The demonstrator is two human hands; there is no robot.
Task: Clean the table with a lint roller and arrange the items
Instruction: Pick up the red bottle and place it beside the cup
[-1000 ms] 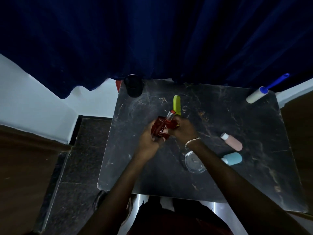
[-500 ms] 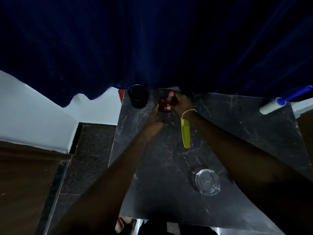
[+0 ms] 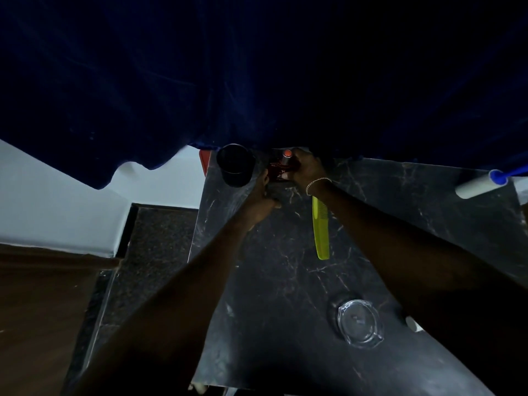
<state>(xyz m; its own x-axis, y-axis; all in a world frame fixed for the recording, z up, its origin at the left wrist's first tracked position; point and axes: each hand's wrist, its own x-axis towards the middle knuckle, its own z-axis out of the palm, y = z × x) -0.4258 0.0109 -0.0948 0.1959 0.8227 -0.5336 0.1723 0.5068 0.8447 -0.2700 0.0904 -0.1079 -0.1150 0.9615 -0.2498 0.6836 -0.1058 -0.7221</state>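
Our right hand grips the red bottle at the far edge of the bench, likely to stand it beside the cup; the left hand we cannot tell

Right hand gripping, left hand alongside

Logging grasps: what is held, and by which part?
Right hand grips the red bottle by its body, below the cap; left hand: cannot be told.

My dark marbled desk carries a black cup, a yellow comb, a glass ashtray and a lint roller
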